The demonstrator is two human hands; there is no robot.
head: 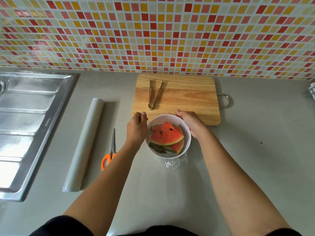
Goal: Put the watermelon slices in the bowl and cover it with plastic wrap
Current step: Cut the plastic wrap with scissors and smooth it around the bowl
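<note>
A white bowl (pixel 187 142) stands on the grey counter just in front of the cutting board. Several red watermelon slices (pixel 166 136) with green rind lie inside it. Clear plastic wrap (pixel 173 161) is bunched against the bowl's near side and seems to stretch over the top. My left hand (pixel 137 126) sits at the bowl's far-left rim with curled fingers, apparently pinching the wrap's edge. My right hand (pixel 190 122) curls round the far-right rim of the bowl.
A wooden cutting board (pixel 187 97) with metal tongs (pixel 154 94) on it lies behind the bowl. The plastic wrap roll (pixel 85 142) and orange-handled scissors (pixel 110 150) lie to the left. A steel sink (pixel 25 125) fills the far left. A white rack (pixel 312 91) shows at the right edge.
</note>
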